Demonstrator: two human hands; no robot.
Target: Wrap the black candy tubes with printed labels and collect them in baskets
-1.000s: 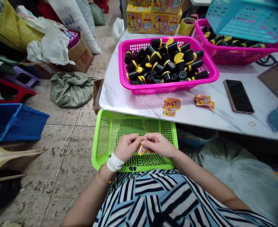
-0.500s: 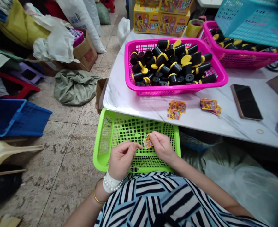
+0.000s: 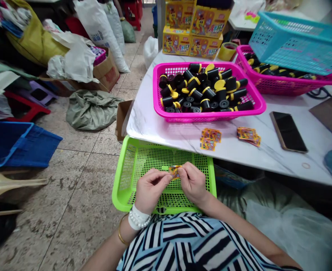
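Between my two hands is a small orange printed sticker [image 3: 175, 172]. The fingertips of my left hand [image 3: 151, 188] pinch its left end, while my right hand [image 3: 193, 183] grips the right end with thumb and curled fingers. Both hands are over a green mesh basket [image 3: 123, 180], whose grid floor shows beneath them. On the table edge ahead lie a loose group of similar stickers [image 3: 210, 138] and, farther right, a small stack of stickers [image 3: 248, 135]. Whether my right hand holds more than one sticker I cannot tell.
A pink basket [image 3: 211, 117] full of black cylinders with yellow caps stands on the marbled table [image 3: 149, 120]. Right of it are a phone [image 3: 288, 131] and another pink basket [image 3: 279, 88] under a blue basket [image 3: 296, 49]. Yellow boxes [image 3: 192, 37] are stacked behind.
My left hand has moved up and right and now pinches the sticker, which only my right hand held before. The view has tilted up slightly.
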